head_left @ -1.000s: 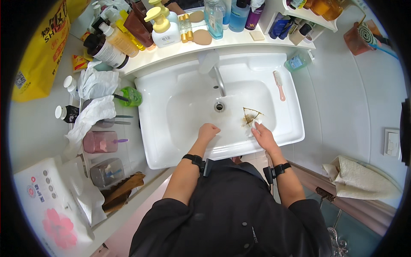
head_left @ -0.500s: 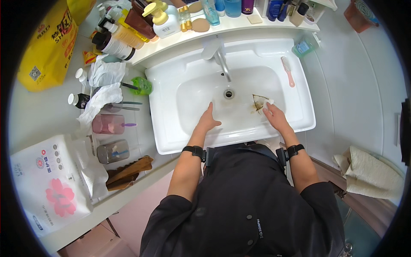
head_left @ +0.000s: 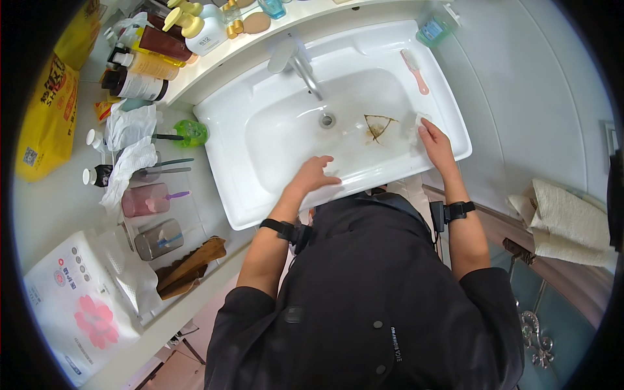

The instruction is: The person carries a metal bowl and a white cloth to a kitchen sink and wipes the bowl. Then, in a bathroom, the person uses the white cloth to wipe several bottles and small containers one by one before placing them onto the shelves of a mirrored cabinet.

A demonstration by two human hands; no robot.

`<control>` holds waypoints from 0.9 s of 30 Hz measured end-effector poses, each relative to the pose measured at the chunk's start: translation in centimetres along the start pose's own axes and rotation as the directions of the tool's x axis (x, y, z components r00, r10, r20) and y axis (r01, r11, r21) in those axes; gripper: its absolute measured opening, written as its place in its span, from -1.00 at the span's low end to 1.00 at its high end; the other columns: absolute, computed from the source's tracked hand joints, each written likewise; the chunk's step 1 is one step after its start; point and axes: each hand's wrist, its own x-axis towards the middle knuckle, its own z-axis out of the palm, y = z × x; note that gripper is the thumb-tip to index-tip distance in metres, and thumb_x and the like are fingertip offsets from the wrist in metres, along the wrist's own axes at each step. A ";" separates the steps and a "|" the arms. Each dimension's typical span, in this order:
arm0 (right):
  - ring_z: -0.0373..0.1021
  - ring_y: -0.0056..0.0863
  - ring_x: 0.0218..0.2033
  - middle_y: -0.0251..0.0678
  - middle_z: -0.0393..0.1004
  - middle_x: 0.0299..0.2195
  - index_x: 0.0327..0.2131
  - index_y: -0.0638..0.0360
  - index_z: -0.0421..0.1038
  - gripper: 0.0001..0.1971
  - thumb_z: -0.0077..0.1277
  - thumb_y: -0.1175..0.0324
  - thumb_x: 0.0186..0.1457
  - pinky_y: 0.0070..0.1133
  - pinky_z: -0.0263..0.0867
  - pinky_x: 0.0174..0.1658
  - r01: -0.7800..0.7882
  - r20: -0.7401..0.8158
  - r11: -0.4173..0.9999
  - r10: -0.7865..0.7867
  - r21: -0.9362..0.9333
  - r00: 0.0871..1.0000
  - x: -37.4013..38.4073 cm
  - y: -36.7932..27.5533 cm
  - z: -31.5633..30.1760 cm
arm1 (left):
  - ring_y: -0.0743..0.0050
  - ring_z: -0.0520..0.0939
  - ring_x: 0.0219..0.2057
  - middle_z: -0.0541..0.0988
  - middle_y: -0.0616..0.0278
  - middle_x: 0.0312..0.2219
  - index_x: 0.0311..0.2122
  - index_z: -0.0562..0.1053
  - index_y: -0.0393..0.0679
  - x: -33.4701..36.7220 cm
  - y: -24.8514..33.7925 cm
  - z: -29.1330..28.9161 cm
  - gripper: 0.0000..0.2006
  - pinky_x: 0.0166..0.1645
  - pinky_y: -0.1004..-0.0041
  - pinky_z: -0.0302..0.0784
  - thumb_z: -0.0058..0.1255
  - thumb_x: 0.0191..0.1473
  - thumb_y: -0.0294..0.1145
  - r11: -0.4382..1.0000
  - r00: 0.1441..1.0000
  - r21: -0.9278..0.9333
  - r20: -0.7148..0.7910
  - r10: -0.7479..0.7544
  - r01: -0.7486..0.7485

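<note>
In the white washbasin (head_left: 260, 188), a dark brown triangular outline with a brownish smear (head_left: 376, 130) marks the right side of the bowl. I cannot tell whether the outline is a stain or a thin object. My right hand (head_left: 435, 143) is by the basin's right side, its fingers pinching a small white tissue (head_left: 420, 121), partly hidden by the fingers. Over the near rim my left hand (head_left: 315, 175) holds nothing, thumb and fingers apart. A pink-handled brush (head_left: 415, 73) lies on the right ledge, beyond my right hand. Behind the drain (head_left: 327, 121) stands a chrome faucet (head_left: 299, 68).
Bottles crowd the back shelf (head_left: 240, 42). Along the left counter are a green bottle (head_left: 191, 133), a pink cup (head_left: 145, 199), a grey cup (head_left: 158, 239) and a tissue pack (head_left: 78, 312). A beige towel (head_left: 572, 221) hangs at right.
My right hand has moved right with the tissue, away from the brown outline toward the basin's right rim. My left hand stays near the front rim, its fingers now turned more rightward. The view has turned.
</note>
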 end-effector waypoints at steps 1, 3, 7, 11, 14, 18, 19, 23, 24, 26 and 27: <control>0.37 -0.61 -0.30 -0.19 0.49 -0.29 -0.02 0.28 0.32 -0.58 -0.04 0.22 0.10 -0.68 0.27 -0.19 -0.010 -0.007 1.000 0.010 -0.001 1.000 -0.3 0.3 -0.1 | 0.03 0.48 -0.16 0.46 -0.05 -0.21 -0.02 0.37 -0.12 0.0 0.3 1.3 -0.23 -0.07 0.30 0.41 0.30 -0.41 0.02 0.995 1.000 0.095 -0.002 0.007 -0.006; 0.37 -0.61 -0.30 -0.21 0.49 -0.27 -0.02 0.29 0.32 -0.58 -0.04 0.24 0.10 -0.68 0.28 -0.17 -0.036 0.008 0.999 0.036 0.020 0.999 -0.7 0.7 -0.2 | 0.01 0.47 -0.14 0.44 -0.07 -0.19 0.00 0.35 -0.11 0.4 0.2 3.0 -0.19 -0.05 0.30 0.40 0.31 -0.44 0.03 0.983 1.000 0.183 -0.006 0.015 -0.013; 0.37 -0.62 -0.30 -0.24 0.48 -0.27 -0.02 0.30 0.32 -0.58 -0.04 0.24 0.11 -0.68 0.28 -0.18 -0.064 0.002 0.997 0.064 0.039 0.998 -1.7 1.4 -0.1 | 0.02 0.46 -0.13 0.45 -0.03 -0.20 -0.03 0.37 -0.10 2.3 0.2 3.6 -0.26 -0.03 0.27 0.39 0.28 -0.41 0.02 0.986 0.994 0.145 -0.077 -0.077 0.088; 0.35 -0.65 -0.29 -0.27 0.48 -0.26 -0.03 0.30 0.32 -0.60 -0.03 0.26 0.11 -0.69 0.27 -0.18 -0.063 0.012 0.997 0.062 0.050 0.998 -2.0 0.6 -0.5 | -0.01 0.47 -0.18 0.48 -0.05 -0.30 -0.23 0.47 -0.14 5.2 -2.0 2.9 -0.65 -0.10 0.17 0.38 0.06 -0.13 -0.17 0.983 0.945 0.074 -0.294 -0.141 0.169; 0.37 -0.59 -0.28 -0.24 0.48 -0.28 -0.07 0.29 0.36 -0.63 -0.03 0.27 0.09 -0.66 0.28 -0.18 -0.093 0.012 0.995 0.093 -0.025 0.996 -2.3 -0.1 -2.1 | -0.04 0.44 -0.14 0.46 -0.09 -0.26 -0.21 0.45 -0.16 6.1 -2.5 1.4 -0.69 -0.05 0.17 0.35 -0.05 -0.07 -0.25 0.949 0.921 0.102 -0.288 -0.261 0.300; 0.41 -0.24 -0.24 -0.09 0.48 -0.32 -0.16 0.25 0.41 -0.70 -0.06 0.31 0.05 -0.46 0.29 -0.12 0.245 0.125 0.874 -0.211 -0.421 0.969 -3.1 -1.3 -3.8 | -0.16 0.31 0.04 0.26 -0.25 0.01 0.03 0.30 -0.18 5.0 -4.0 2.4 -0.53 0.10 0.19 0.26 -0.17 -0.03 -0.28 0.984 0.874 0.066 -0.472 -0.118 0.168; 0.41 -0.24 -0.24 -0.09 0.48 -0.32 -0.16 0.25 0.41 -0.70 -0.06 0.31 0.05 -0.46 0.29 -0.12 0.246 0.126 0.871 -0.212 -0.426 0.969 -3.2 -0.9 -3.7 | -0.16 0.31 0.04 0.26 -0.25 0.01 0.03 0.30 -0.18 4.9 -4.4 2.3 -0.53 0.10 0.19 0.26 -0.17 -0.03 -0.28 0.984 0.874 0.061 -0.472 -0.117 0.165; 0.31 -0.05 -0.11 0.01 0.42 -0.24 -0.16 0.28 0.39 -0.67 -0.07 0.28 0.04 -0.33 0.19 0.00 0.521 0.421 0.572 -0.310 -0.634 0.853 -5.8 1.1 -1.2 | -0.23 0.21 0.10 0.08 -0.35 0.10 0.11 0.19 -0.19 4.0 -3.5 0.7 -0.45 0.14 0.18 0.20 -0.14 -0.04 -0.28 0.967 0.924 0.058 -0.316 -0.216 0.246; 0.29 -0.06 -0.06 0.01 0.41 -0.21 -0.14 0.29 0.38 -0.65 -0.07 0.27 0.04 -0.33 0.16 0.03 0.529 0.423 0.528 -0.318 -0.665 0.848 -6.9 0.9 0.1 | -0.22 0.22 0.10 0.09 -0.37 0.09 0.10 0.21 -0.20 3.6 -3.5 0.6 -0.46 0.14 0.18 0.20 -0.13 -0.04 -0.28 0.963 0.914 0.050 -0.331 -0.236 0.267; 0.24 -0.05 0.00 0.00 0.39 -0.18 -0.12 0.34 0.35 -0.59 -0.05 0.21 0.02 -0.34 0.15 0.05 0.560 0.456 0.563 -0.330 -0.607 0.826 -8.0 0.5 2.3 | -0.22 0.22 0.10 0.09 -0.36 0.09 0.09 0.22 -0.21 2.8 -3.8 0.0 -0.46 0.15 0.18 0.20 -0.12 -0.04 -0.27 0.966 0.911 0.042 -0.345 -0.226 0.255; 0.24 -0.07 -0.01 -0.01 0.39 -0.18 -0.10 0.34 0.34 -0.57 -0.05 0.20 0.02 -0.34 0.14 0.05 0.622 0.492 0.553 -0.386 -0.554 0.781 -8.6 0.4 4.1 | -0.22 0.22 0.10 0.10 -0.36 0.09 0.08 0.23 -0.23 2.4 -4.0 -0.3 -0.46 0.15 0.18 0.20 -0.11 -0.04 -0.26 0.970 0.910 0.042 -0.358 -0.210 0.240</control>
